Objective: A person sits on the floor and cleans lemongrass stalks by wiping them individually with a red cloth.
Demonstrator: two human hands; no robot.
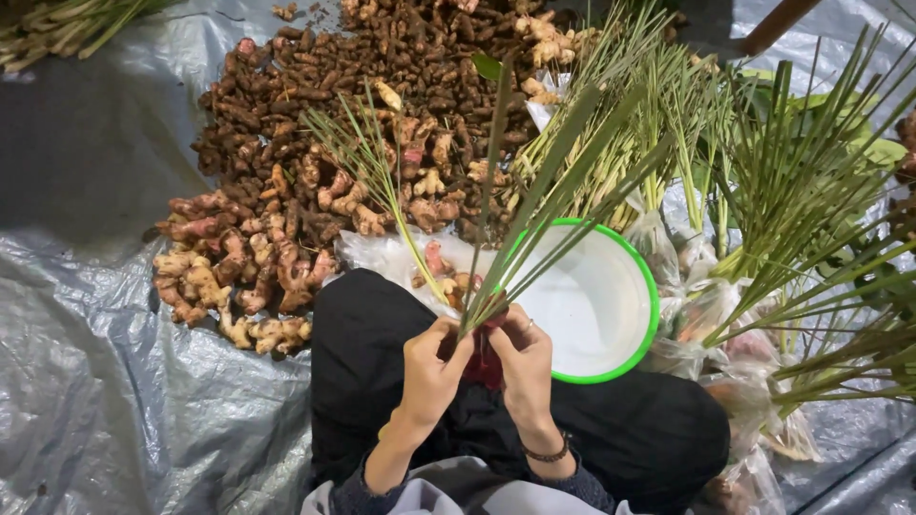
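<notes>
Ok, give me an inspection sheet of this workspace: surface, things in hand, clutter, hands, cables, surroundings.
Surface: crinkled grey plastic tarp spread on the ground.
Job's things: small bundle of long green lemongrass stalks, gripped at its base above the lap; something red sits under the hands, too hidden to identify.
Clutter: round white plastic basin with green rim; large pile of brown and pale ginger-like roots; heaps of green lemongrass stalks; clear plastic bags of produce.
Grippers: left hand and right hand both closed around the bundle's base.
Cables: nothing seen.
Surroundings: another heap of green stalks at top left; brown wooden pole at top right.
</notes>
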